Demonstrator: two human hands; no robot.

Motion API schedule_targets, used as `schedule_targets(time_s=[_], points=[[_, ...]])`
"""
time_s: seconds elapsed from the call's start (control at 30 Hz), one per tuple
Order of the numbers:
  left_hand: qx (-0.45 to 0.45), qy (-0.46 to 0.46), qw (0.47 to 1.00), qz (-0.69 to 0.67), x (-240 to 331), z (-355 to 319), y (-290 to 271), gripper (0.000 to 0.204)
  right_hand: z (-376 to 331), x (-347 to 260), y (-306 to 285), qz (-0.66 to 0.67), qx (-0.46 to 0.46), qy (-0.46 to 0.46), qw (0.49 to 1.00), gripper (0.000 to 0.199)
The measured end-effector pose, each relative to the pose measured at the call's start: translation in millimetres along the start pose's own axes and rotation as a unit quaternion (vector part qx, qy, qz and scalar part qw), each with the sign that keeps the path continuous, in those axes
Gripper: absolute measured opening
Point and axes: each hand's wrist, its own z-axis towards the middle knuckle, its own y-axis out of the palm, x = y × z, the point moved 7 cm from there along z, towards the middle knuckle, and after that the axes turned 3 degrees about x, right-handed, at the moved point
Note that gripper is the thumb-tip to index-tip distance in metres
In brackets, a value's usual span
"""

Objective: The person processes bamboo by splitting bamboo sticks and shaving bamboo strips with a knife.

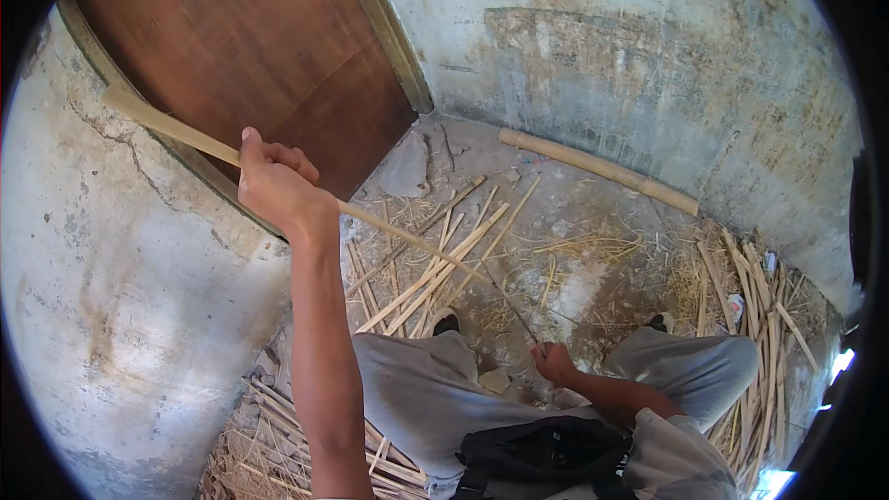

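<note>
My left hand [281, 187], raised at the left with the arm stretched out, is closed around a long bamboo strip [407, 237]. One end of the strip sticks out up and left past the fingers; the other slants down and right over the floor. Low between my knees, my right hand [557, 364] grips a thin dark blade-like tool [512, 304], seen nearly edge-on. Its far tip meets or crosses the strip's lower end; whether they touch I cannot tell. The handle is hidden in my fist.
Split bamboo strips [451, 270] lie ahead of my left knee, with more piles [761, 333] at the right and lower left. A whole bamboo pole [597, 167] rests along the stained wall [648, 46]. A brown door [250, 46] stands ahead left. Shavings [593, 245] litter the floor.
</note>
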Motion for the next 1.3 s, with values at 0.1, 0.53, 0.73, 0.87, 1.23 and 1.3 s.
schedule_targets(time_s=[0.1, 0.53, 0.73, 0.87, 1.23, 1.3], points=[[0.020, 0.003, 1.000, 0.008, -4, 6, 1, 0.040, 11, 0, -5, -0.035, -0.004, -0.021, 0.999, 0.052], [-0.047, -0.016, 0.998, -0.040, -5, -3, 12, 0.041, -12, -16, -10, -0.029, -0.039, -0.017, 0.999, 0.043], [-0.031, -0.024, 0.999, -0.020, -4, -14, 9, 0.039, 1, 2, -5, -0.045, -0.052, -0.035, 0.997, 0.040], [-0.034, -0.016, 0.999, -0.025, -7, -5, 14, 0.037, 14, -96, -35, 0.010, 0.003, -0.076, 0.997, 0.039], [-0.061, -0.038, 0.997, -0.039, -11, -15, 22, 0.037, 4, 21, 1, -0.169, -0.086, -0.052, 0.980, 0.025], [-0.063, -0.038, 0.997, -0.023, -10, -15, 17, 0.037, 0, -24, -9, -0.121, -0.050, 0.013, 0.991, 0.026]])
